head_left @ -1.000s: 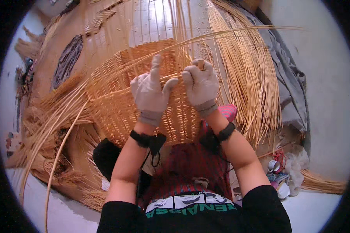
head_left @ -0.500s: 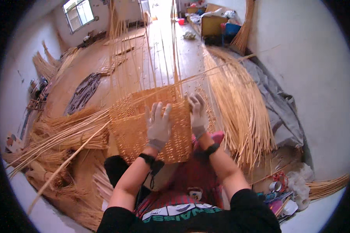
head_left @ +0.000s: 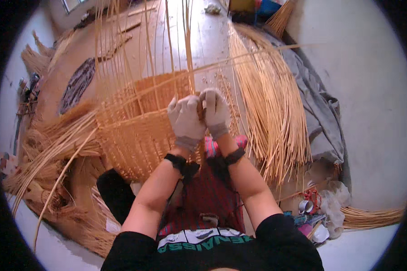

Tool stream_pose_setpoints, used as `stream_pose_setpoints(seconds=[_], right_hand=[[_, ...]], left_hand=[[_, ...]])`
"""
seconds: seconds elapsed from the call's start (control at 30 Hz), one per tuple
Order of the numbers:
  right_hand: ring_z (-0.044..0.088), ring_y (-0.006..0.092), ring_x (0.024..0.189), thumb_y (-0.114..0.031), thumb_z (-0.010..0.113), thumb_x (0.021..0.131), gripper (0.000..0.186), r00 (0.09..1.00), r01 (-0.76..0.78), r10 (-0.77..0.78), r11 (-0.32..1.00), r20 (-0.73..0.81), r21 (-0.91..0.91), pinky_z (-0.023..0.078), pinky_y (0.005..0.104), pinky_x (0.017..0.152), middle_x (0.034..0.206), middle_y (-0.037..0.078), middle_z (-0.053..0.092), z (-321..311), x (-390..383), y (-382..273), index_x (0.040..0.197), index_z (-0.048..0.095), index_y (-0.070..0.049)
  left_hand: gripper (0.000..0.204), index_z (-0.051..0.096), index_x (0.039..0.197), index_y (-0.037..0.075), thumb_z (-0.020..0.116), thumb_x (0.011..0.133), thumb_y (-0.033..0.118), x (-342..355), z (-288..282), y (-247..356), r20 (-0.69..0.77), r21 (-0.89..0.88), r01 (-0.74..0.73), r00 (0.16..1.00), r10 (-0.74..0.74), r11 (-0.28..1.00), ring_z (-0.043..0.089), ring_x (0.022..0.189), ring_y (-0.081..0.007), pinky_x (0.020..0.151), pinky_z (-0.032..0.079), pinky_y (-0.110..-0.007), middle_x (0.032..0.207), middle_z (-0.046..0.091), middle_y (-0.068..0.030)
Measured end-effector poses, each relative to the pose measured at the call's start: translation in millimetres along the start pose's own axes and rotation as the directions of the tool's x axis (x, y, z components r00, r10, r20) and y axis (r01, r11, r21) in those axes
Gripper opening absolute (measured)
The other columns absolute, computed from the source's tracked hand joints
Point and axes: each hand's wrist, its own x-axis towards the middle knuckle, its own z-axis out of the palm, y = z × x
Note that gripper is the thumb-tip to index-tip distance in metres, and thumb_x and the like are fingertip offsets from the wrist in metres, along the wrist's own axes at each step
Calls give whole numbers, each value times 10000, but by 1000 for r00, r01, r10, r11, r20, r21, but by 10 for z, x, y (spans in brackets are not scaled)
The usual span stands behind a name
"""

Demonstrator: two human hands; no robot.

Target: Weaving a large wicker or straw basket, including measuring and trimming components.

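Observation:
A half-woven wicker basket (head_left: 133,142) stands in front of me, tilted, with long upright stakes (head_left: 145,49) rising from its rim. Both hands wear pale work gloves and meet at its near right corner. The fingers of my left hand (head_left: 186,118) curl over the rim, closed on it. Beside it, my right hand (head_left: 216,112) is closed with bent fingertips at the same corner; the strands between them are mostly hidden. A long weaving strand (head_left: 253,53) runs across behind the hands and out to the right.
Bundles of loose strands (head_left: 49,167) lie left of the basket. To the right, a wide sheaf of pale canes (head_left: 276,117) spreads over a grey cloth (head_left: 319,104) by the wall. A metal cup (head_left: 305,207) and plastic bags (head_left: 334,203) sit at lower right.
My left hand has gone from fingers spread on the basket's side to curled over its corner, beside the right. The view has tipped down, and the basket has shifted left in it.

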Motion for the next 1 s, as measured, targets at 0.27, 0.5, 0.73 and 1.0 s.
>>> stream_pose_setpoints(seconds=[0.27, 0.5, 0.73, 1.0], right_hand=[[609, 201, 811, -323, 518, 1035, 349, 992, -121, 122, 991, 13, -58, 496, 355, 775, 883, 92, 645, 36, 13, -76, 990, 671, -13], [654, 425, 875, -518, 455, 1022, 498, 959, -260, 189, 878, -210, -401, 501, 503, 767, 983, 225, 682, 321, -332, 168, 1249, 534, -81], [645, 486, 924, -606, 378, 1007, 630, 924, -378, 350, 768, -156, -516, 499, 550, 783, 1044, 282, 673, 236, -624, -330, 1273, 530, -54], [625, 407, 1003, -236, 579, 979, 345, 942, -66, -120, 850, -314, -523, 485, 478, 911, 1058, 214, 659, 235, -870, -297, 1248, 568, -19]], left_hand=[[278, 598, 1046, 104, 665, 782, 157, 160, -310, 21, 261, 10, 24, 965, -25, 1000, 597, 955, -357, 888, 427, -490, 979, 627, -145], [483, 571, 1291, 88, 710, 839, 186, -550, -1535, -974, -39, -93, 363, 929, -368, 927, 505, 1237, -365, 1097, 379, -453, 1300, 563, -153], [623, 456, 1433, 14, 643, 930, 331, -1210, -2187, -1857, 125, 173, 777, 592, -796, 606, 525, 1270, -420, 1066, 419, -439, 1385, 546, -257], [563, 433, 1474, 35, 619, 963, 181, -1647, -2669, -2145, 182, -286, 603, 797, -576, 745, 560, 1241, -329, 1015, 445, -346, 1364, 571, -211]])
